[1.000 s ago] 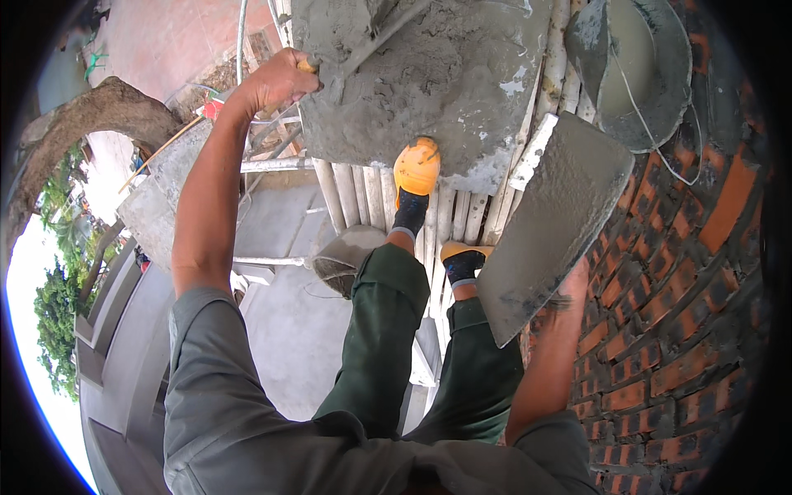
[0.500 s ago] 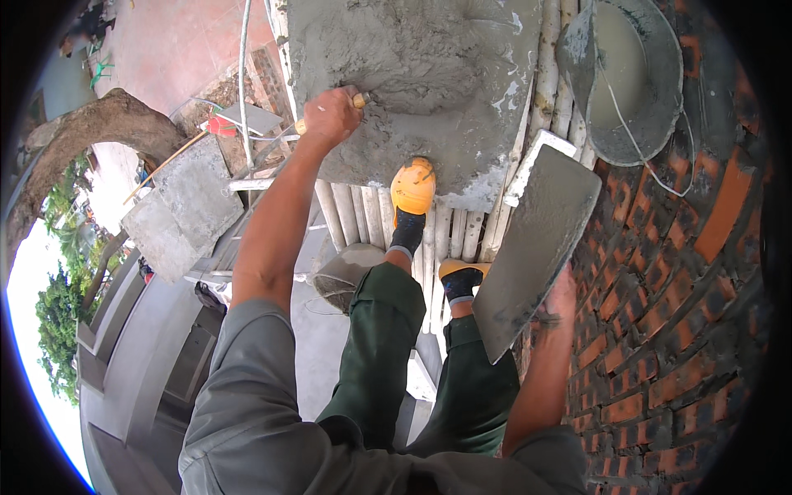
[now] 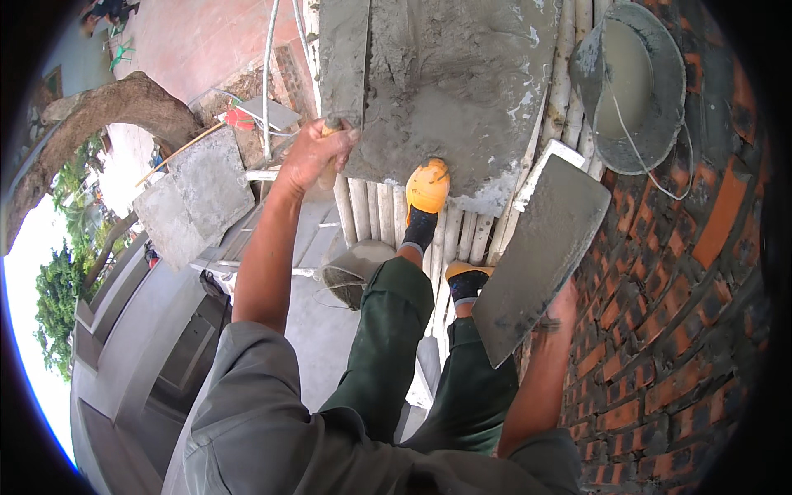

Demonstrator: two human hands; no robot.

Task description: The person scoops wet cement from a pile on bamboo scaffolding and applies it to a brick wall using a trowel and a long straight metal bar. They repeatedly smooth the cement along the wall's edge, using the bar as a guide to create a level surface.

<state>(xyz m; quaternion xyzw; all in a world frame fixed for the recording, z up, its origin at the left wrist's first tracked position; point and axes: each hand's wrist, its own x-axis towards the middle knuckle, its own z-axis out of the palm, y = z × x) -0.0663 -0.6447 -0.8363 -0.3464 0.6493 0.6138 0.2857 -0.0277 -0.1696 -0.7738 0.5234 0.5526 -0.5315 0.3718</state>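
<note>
In my left hand (image 3: 313, 155), closed tightly, is the wooden handle of a trowel (image 3: 327, 176). A long smooth grey strip beyond the fist looks like its blade, lying flat at the left side of the wet mortar (image 3: 445, 91). That mortar covers a broad slab in front of me. My right hand (image 3: 563, 304) supports a rectangular, mortar-stained hawk (image 3: 540, 256), tilted beside my right leg. The hawk hides most of those fingers and the grip under it. One yellow shoe (image 3: 428, 188) touches the mortar's near edge.
Pale poles (image 3: 388, 210) form the platform under my feet. A bucket of grey liquid (image 3: 627, 78) with a wire handle stands at the upper right, beside a rough brick wall (image 3: 660, 330). Another bucket (image 3: 359, 268) is by my left leg. A white upright pole (image 3: 270, 82) rises at the left.
My left hand has drawn slightly back and left, turning the trowel handle from crosswise to nearly lengthwise. The smooth strip now shows on the mortar. The hawk stays nearly in place as the view shifts.
</note>
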